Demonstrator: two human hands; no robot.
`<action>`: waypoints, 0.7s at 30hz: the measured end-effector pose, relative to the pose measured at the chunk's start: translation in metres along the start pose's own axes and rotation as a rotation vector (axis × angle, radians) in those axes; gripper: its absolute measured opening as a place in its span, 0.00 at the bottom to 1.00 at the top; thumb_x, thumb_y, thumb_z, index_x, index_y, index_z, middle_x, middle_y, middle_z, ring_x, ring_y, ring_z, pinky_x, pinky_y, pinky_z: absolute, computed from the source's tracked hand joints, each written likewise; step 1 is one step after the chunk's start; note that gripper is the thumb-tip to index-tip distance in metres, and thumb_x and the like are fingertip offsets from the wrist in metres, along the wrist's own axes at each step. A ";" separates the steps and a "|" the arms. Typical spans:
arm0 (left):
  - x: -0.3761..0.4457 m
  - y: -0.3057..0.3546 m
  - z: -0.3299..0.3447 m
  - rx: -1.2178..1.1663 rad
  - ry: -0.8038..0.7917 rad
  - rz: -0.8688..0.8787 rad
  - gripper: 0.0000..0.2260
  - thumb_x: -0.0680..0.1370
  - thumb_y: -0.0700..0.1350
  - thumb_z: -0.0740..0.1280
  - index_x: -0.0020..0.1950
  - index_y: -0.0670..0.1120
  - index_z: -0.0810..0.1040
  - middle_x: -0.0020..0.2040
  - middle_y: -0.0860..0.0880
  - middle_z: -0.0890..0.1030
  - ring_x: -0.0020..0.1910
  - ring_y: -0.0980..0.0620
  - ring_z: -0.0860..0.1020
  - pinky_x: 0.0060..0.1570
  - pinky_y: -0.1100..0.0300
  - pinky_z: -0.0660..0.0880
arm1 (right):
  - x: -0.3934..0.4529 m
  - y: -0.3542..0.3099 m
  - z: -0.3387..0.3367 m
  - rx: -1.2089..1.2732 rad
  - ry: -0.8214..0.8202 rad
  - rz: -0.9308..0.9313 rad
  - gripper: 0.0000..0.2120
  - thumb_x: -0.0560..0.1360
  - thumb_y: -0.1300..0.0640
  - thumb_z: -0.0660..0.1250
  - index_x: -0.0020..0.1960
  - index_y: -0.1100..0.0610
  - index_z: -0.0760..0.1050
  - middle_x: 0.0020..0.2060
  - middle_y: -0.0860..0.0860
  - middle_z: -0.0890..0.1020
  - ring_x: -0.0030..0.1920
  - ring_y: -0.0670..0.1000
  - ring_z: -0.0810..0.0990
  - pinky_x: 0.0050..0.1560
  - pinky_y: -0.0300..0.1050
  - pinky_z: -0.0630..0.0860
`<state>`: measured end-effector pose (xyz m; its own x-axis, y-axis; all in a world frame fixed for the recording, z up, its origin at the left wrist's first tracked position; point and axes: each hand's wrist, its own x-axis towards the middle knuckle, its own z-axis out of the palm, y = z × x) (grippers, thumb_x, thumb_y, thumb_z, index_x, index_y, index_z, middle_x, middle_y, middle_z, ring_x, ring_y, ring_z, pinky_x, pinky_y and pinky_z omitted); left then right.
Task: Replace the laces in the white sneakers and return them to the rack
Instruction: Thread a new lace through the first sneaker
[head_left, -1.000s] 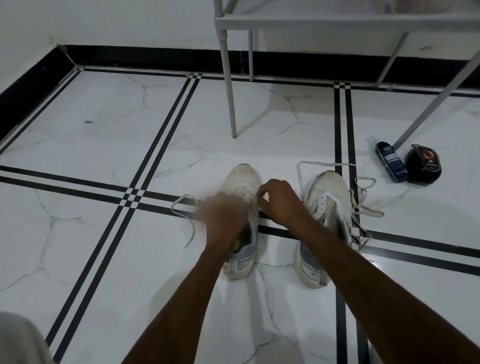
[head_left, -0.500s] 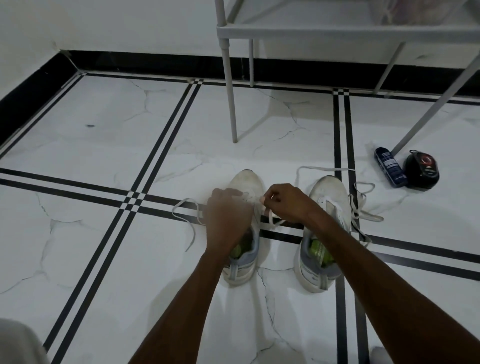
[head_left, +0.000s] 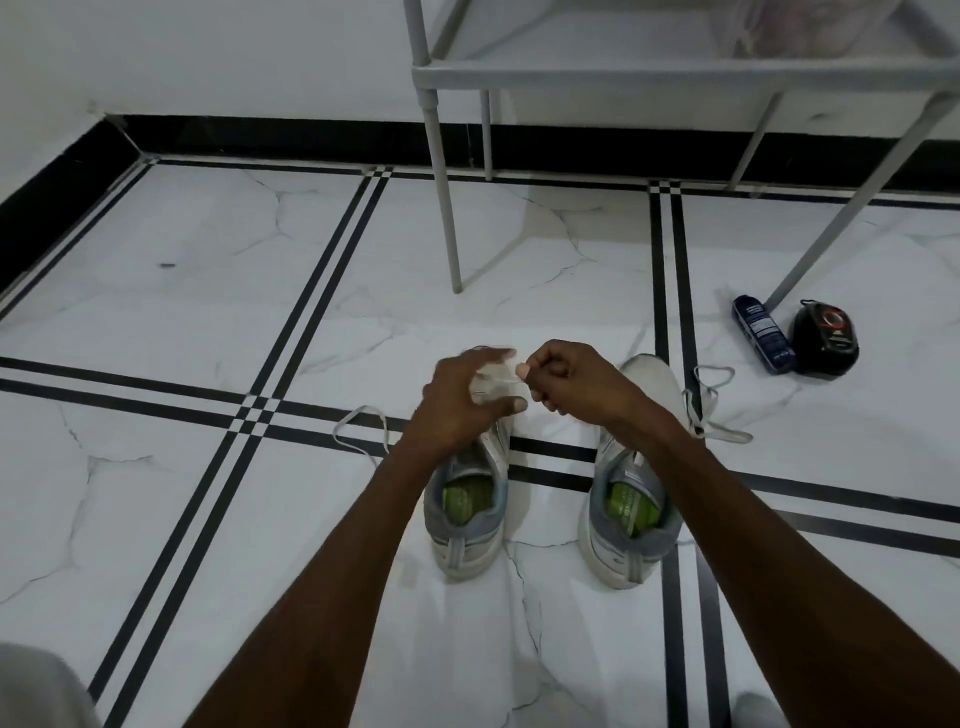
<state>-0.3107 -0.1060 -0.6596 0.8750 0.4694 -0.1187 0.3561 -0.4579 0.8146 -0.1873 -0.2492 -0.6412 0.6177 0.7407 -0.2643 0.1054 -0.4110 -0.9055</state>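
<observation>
Here, lace (head_left: 503, 383) pinched in right hand (head_left: 571, 378) fingers (head_left: 524, 370) — above left sneaker (head_left: 470, 499)

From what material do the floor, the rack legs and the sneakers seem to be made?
Floor: likely polished marble or marble-look tile, glossy, with grey veins and black inlay stripes.
Rack legs: thin grey tubes with a joint collar, matte; painted metal or plastic, I cannot tell which.
Sneakers: whitish mesh-like fabric with grey collar trim and green insoles, matte and a little soiled.
</observation>
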 end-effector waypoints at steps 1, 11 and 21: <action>0.001 0.005 0.001 0.061 -0.015 0.009 0.13 0.72 0.55 0.76 0.55 0.53 0.84 0.53 0.56 0.84 0.54 0.56 0.80 0.62 0.46 0.74 | 0.001 -0.002 0.002 0.004 0.006 -0.004 0.13 0.78 0.50 0.69 0.50 0.61 0.77 0.33 0.50 0.83 0.32 0.46 0.77 0.35 0.39 0.73; 0.007 -0.018 -0.014 0.224 -0.007 0.081 0.25 0.69 0.61 0.75 0.65 0.61 0.78 0.66 0.54 0.79 0.68 0.48 0.73 0.68 0.44 0.68 | 0.004 -0.007 0.004 -0.026 0.024 -0.018 0.11 0.78 0.51 0.70 0.49 0.60 0.77 0.35 0.51 0.85 0.32 0.47 0.77 0.35 0.38 0.71; 0.009 -0.016 -0.015 0.212 0.039 0.133 0.26 0.68 0.62 0.74 0.64 0.57 0.80 0.64 0.51 0.80 0.64 0.48 0.75 0.64 0.44 0.72 | 0.006 -0.006 0.008 0.006 0.042 -0.020 0.11 0.77 0.52 0.71 0.48 0.60 0.78 0.36 0.52 0.86 0.31 0.46 0.77 0.36 0.44 0.73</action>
<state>-0.3130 -0.0834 -0.6650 0.9070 0.4211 0.0073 0.3028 -0.6642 0.6835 -0.1905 -0.2378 -0.6404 0.6478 0.7255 -0.2323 0.1136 -0.3935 -0.9123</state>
